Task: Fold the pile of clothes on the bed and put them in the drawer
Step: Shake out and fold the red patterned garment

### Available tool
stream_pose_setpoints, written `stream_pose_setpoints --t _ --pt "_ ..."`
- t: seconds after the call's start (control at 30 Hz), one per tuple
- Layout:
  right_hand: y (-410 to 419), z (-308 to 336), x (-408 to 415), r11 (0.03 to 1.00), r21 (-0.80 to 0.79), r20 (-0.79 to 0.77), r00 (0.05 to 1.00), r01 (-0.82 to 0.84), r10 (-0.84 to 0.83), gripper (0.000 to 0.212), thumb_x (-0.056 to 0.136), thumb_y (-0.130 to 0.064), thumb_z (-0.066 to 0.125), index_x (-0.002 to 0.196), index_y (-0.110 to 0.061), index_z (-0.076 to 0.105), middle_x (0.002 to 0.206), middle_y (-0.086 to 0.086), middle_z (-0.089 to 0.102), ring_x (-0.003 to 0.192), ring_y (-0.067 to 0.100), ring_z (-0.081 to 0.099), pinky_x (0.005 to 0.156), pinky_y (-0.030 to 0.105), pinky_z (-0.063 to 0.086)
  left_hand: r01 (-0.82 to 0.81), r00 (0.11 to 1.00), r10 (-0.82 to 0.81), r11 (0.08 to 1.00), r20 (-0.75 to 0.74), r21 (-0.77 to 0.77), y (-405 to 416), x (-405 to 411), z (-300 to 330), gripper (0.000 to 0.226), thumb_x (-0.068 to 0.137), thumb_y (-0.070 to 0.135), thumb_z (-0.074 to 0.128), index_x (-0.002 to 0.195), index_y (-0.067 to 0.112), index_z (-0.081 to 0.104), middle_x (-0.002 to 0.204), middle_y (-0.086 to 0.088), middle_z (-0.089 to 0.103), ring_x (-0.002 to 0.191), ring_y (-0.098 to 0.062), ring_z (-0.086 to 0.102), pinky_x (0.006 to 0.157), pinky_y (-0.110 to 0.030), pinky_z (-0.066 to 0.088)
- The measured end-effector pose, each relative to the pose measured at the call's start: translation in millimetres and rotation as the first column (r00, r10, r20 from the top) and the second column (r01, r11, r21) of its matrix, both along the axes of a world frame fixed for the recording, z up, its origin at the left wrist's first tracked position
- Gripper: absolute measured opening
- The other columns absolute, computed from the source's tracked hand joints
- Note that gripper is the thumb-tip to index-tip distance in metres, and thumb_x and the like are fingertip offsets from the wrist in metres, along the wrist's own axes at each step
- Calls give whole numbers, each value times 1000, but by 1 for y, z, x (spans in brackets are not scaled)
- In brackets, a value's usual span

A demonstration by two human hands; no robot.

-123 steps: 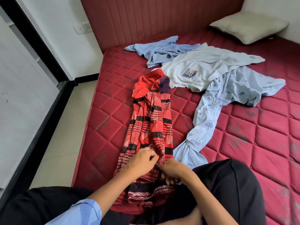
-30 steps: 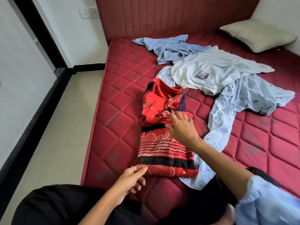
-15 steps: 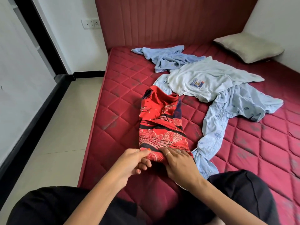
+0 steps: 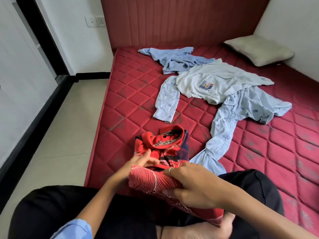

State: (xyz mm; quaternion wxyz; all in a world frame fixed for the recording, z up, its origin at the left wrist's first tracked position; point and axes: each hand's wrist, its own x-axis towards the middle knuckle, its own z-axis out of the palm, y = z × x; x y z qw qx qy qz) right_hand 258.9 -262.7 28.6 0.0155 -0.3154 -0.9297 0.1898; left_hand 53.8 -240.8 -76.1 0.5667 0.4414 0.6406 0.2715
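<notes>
Clothes-wise, the red shirt [image 4: 164, 152] sits near the bed's [image 4: 120, 100] edge; right hand [image 4: 195, 185] grips its folded end, probably keeping the fold tight. Left hand [image 4: 143, 160] lies loose on top, flattening it.

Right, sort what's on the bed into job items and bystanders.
Job: red patterned shirt, held by left hand and right hand; crumpled blue shirt; pale logo T-shirt; light-blue printed shirt.
Bystanders: beige pillow; white wall sockets.

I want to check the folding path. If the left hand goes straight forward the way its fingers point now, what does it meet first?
The left hand points up and right across the red garment, which its fingers already touch. It would probably run into the garment's bunched collar first; depth is unclear.
</notes>
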Motion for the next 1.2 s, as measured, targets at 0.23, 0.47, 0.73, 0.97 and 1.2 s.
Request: stream_pose_setpoints --t 0.23,0.47,0.73,0.97,1.2 --pt "4 -3 -3 997 -76 93 996 2 5 31 90 -43 55 111 -20 57 101 5 64 97 25 56 81 36 45 -105 993 108 993 53 -59 -58 41 88 49 93 -18 28 67 19 46 19 12 33 24 9 41 44 -3 37" --pt "32 9 -17 991 -129 133 991 23 -6 28 87 -44 58 99 -19 58 94 3 64 92 23 58 80 37 48 51 993 -55 998 -109 -39 -46 4 22 38 97 -13 27 134 -21 29 108 -34 62 88 -13 66 86 -24 47" --pt "31 4 -15 983 -181 98 995 -13 31 28 88 -42 58 106 -20 59 91 -3 64 81 17 55 79 33 47 165 925 -138 985 -353 47 42 7 14 58 93 7 52 147 22 34 77 2 65 62 -15 67 55 -15 47" --pt "45 8 -5 958 -287 27 1000 -2 10 10 89 -33 62 92 -24 59 77 -12 56 64 0 45 64 15 36 217 585 71 946 -808 240 114 -22 -17 65 86 36 66 143 38 36 126 -4 42 119 -28 43 94 -46 42" --pt "51 8 -8 947 -321 33 999 -8 19 11 89 -34 63 89 -24 58 78 -7 61 64 2 47 64 17 39 -83 829 216 959 -516 270 133 -21 -41 93 77 33 77 148 12 21 140 -20 39 128 -38 42 104 -40 34"
